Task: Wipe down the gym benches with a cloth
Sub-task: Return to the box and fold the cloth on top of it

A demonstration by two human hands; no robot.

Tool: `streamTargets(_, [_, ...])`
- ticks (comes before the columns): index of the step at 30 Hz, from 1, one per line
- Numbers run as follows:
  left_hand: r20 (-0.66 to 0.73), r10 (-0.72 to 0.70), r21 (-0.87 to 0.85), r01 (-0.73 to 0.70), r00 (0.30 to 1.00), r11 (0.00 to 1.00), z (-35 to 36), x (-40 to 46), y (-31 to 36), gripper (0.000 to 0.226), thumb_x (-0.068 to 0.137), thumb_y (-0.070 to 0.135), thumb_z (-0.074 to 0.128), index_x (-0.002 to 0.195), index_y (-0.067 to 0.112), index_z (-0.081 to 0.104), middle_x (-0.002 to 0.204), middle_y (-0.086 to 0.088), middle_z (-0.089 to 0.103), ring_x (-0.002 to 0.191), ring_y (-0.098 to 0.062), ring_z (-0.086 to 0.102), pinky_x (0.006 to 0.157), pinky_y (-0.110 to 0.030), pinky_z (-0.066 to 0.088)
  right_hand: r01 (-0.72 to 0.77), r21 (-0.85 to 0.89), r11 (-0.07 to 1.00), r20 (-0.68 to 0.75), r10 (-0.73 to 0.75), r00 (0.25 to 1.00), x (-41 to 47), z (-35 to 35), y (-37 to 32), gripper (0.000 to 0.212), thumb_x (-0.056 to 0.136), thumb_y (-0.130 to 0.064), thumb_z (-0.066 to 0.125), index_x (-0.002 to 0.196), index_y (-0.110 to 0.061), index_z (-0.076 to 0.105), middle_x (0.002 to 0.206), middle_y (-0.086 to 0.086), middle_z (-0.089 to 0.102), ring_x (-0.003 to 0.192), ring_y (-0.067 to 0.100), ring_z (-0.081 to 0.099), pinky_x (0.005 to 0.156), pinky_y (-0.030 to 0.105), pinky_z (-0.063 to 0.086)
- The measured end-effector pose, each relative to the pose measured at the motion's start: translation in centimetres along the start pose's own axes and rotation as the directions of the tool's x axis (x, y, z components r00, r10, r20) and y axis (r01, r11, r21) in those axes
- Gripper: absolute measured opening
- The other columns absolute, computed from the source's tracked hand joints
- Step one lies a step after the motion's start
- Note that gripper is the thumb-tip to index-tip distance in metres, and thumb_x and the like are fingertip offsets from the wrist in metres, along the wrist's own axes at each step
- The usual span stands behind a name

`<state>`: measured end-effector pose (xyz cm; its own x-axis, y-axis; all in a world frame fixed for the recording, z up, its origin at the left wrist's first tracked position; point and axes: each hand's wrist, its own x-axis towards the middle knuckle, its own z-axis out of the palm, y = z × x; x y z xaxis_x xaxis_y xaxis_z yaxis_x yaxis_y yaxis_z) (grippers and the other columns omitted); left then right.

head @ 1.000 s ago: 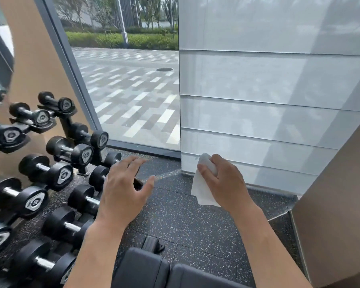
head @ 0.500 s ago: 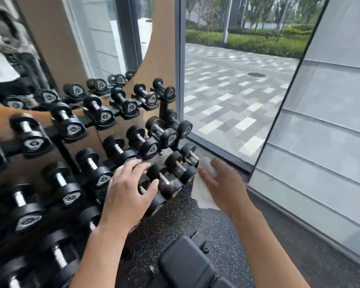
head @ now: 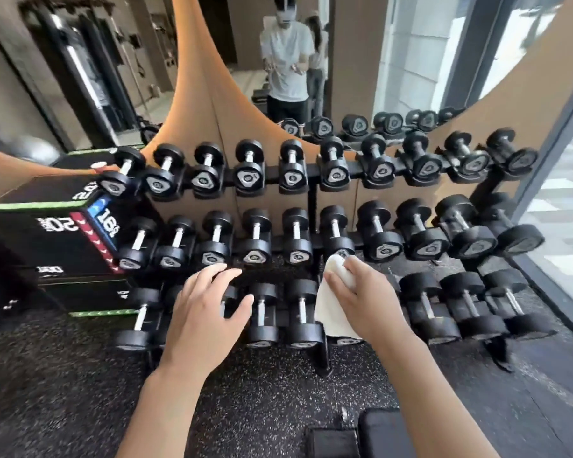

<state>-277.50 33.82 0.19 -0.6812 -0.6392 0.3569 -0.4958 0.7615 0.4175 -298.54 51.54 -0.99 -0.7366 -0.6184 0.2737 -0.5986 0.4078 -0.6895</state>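
A white cloth [head: 332, 307] hangs from my right hand [head: 361, 297], whose fingers are curled round its top. My left hand [head: 205, 312] floats beside it with fingers spread and relaxed, holding nothing. Both hands are raised in the air in front of a dumbbell rack. Only the end of a black padded gym bench [head: 361, 436] shows at the bottom edge, below and between my forearms. Neither hand touches the bench.
A three-tier rack of black dumbbells [head: 295, 233] fills the middle, against a mirrored wall. A black plyo box [head: 47, 233] with printed numbers stands at the left. A glass window wall [head: 563, 206] runs along the right. Speckled rubber floor [head: 262, 398] lies between bench and rack.
The view has swung left from the window and blind to face the dumbbell rack and mirror. Both hands keep their pose, the right still holding the cloth.
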Motion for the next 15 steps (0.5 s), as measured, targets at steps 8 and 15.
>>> streamTargets(8, [-0.14, -0.229, 0.054, 0.238, 0.963, 0.97, -8.6, -4.9, -13.0, 0.048, 0.096, 0.049, 0.06, 0.14, 0.028, 0.061, 0.149, 0.011, 0.051, 0.14, -0.01, 0.041, 0.12, -0.039, 0.038, 0.184, 0.105, 0.977, 0.196, -0.202, 0.96, 0.5, 12.4, -12.5, 0.043, 0.1, -0.049, 0.057, 0.072, -0.024, 0.036, 0.062, -0.005, 0.045, 0.057, 0.011, 0.042, 0.053, 0.03, 0.033])
streamTargets(15, [-0.206, -0.316, 0.073, 0.336, 0.926, 0.939, -16.1, -6.0, -27.8, 0.045, 0.096, 0.046, 0.064, 0.139, 0.03, 0.062, 0.147, 0.013, 0.051, 0.138, -0.011, 0.042, 0.116, -0.036, 0.037, 0.269, 0.139, 0.953, 0.26, -0.297, 0.919, 1.0, 25.7, -24.4, 0.042, 0.1, -0.05, 0.055, 0.074, -0.021, 0.038, 0.064, -0.001, 0.05, 0.061, 0.014, 0.05, 0.056, 0.035, 0.039])
